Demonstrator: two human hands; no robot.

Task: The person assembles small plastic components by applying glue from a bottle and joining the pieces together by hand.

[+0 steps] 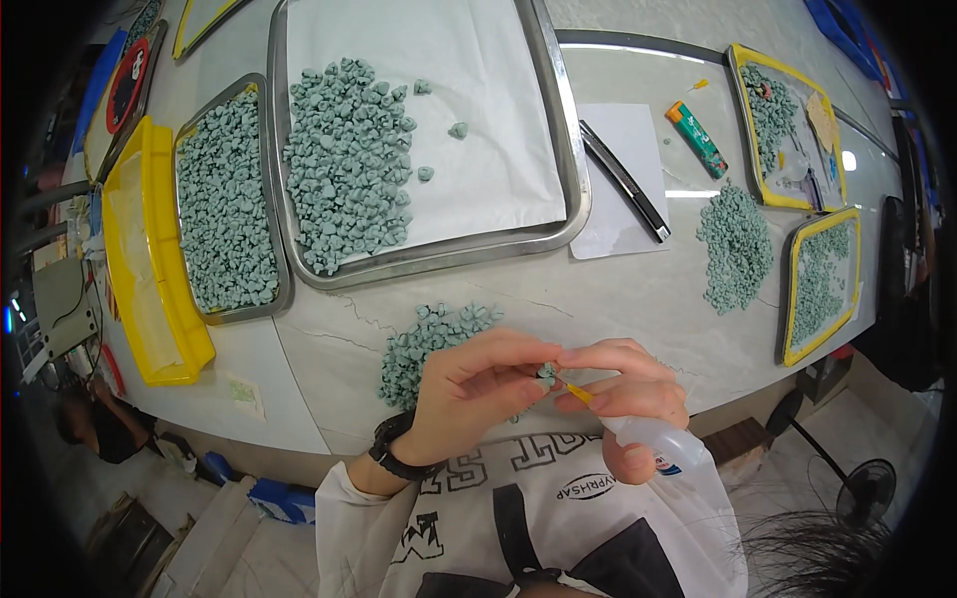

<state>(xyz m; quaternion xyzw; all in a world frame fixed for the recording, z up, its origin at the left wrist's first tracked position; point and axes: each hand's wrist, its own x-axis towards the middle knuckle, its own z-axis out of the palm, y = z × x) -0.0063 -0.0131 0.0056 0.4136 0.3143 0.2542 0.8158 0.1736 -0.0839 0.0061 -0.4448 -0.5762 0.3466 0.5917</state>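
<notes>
Head view: left hand (469, 389) pinches small teal piece (546, 373); right hand (628, 384) grips clear squeeze bottle (653, 439), yellow nozzle (578, 393) touching the piece.

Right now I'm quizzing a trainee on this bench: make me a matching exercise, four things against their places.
Things:
1. Small piece
2. Squeeze bottle
3. Black tool
4. Lighter

Places:
A. On the white sheet right of the big tray
B. In the right hand
C. Between the left hand's fingertips
D. On bare table left of a yellow tray

Pairs: 1-C, 2-B, 3-A, 4-D
</notes>
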